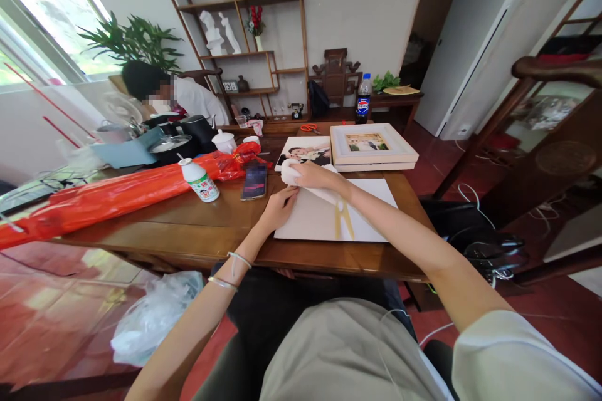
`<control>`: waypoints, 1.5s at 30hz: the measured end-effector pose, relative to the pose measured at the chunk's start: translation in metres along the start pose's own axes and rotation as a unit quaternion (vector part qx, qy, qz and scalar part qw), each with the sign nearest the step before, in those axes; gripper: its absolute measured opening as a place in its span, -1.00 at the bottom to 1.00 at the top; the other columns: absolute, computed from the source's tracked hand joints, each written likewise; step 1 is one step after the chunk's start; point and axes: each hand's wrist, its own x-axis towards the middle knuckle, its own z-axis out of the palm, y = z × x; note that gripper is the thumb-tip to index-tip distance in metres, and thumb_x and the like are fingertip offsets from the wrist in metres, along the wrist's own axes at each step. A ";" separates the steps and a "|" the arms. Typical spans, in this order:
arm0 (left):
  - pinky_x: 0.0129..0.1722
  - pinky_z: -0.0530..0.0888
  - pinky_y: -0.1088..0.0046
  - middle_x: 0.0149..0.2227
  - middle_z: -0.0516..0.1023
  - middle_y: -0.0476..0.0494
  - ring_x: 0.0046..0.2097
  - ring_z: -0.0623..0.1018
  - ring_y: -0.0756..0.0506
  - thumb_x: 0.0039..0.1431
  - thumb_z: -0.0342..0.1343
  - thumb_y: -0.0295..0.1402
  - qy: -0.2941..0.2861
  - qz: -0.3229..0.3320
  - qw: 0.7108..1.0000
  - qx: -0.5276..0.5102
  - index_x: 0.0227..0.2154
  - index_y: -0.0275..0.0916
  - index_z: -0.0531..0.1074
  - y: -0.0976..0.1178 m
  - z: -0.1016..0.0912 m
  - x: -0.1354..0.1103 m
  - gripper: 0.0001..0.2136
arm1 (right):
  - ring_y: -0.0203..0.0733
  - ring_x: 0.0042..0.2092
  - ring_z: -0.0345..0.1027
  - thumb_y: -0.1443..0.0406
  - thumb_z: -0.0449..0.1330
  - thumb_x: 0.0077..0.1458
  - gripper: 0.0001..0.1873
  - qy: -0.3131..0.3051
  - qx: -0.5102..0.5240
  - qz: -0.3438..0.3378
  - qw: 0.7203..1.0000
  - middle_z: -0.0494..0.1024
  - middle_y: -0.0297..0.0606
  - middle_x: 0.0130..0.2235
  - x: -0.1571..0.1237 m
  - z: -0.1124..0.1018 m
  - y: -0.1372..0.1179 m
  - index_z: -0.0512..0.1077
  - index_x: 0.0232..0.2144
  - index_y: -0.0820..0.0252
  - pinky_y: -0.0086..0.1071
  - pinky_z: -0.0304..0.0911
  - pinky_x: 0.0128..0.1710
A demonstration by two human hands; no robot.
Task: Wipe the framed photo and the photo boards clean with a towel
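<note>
A large white board lies flat near the table's front edge. My right hand is closed on a wadded white cloth, pressed against the board's far left part. My left hand is at the board's left edge, its fingers curled and pinched at that edge close to the cloth; the fingertips are partly hidden. Below my right forearm, a yellowish two-legged tool rests on the board. Just beyond the cloth lies a photo print of people.
Stacked white picture frames sit at the back right, with a cola bottle behind. Orange-handled scissors lie at the back. To the left are a phone, a white bottle and a long red-wrapped bundle. Another person sits beyond.
</note>
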 end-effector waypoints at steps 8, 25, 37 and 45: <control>0.20 0.26 0.23 0.08 0.45 -0.21 0.14 0.40 -0.18 0.22 -0.09 -0.29 0.007 -0.007 1.000 -0.016 -0.08 -0.31 0.48 0.002 0.000 -0.001 -0.65 | 0.05 -0.10 0.37 0.32 -0.03 0.10 -0.60 -0.019 -0.034 0.052 0.998 0.50 0.02 -0.09 -0.062 -0.012 0.047 0.32 -0.02 0.33 -0.27 0.22 -0.16; 0.19 0.28 0.29 0.07 0.45 -0.23 0.12 0.42 -0.17 0.19 -0.06 -0.32 0.016 -0.005 1.000 -0.004 -0.12 -0.33 0.51 0.001 0.002 -0.002 -0.67 | -0.13 -0.31 0.26 0.48 0.05 -0.27 -0.79 -0.055 -0.081 -0.024 0.995 0.35 -0.22 -0.40 -0.225 -0.027 -0.020 0.36 -0.51 0.16 -0.35 0.11 -0.32; 0.18 0.30 0.29 0.06 0.46 -0.20 0.11 0.44 -0.16 0.19 -0.05 -0.32 0.018 -0.003 1.000 -0.001 -0.12 -0.30 0.52 -0.001 0.002 -0.002 -0.69 | 0.15 0.27 -0.05 0.40 0.11 -0.06 -0.65 0.065 -0.097 0.048 0.992 0.19 -0.11 0.24 -0.169 0.010 0.087 0.47 -0.18 0.14 0.22 -0.22 0.16; 0.17 0.31 0.29 0.05 0.46 -0.24 0.11 0.44 -0.17 0.19 -0.05 -0.34 0.024 -0.002 1.000 -0.002 -0.13 -0.34 0.52 0.002 0.003 -0.002 -0.68 | 0.08 0.27 -0.02 0.51 0.05 -0.16 -0.60 -0.001 -0.074 -0.007 0.997 0.22 -0.08 0.23 -0.207 -0.008 0.026 0.48 -0.24 0.19 0.04 -0.07 0.18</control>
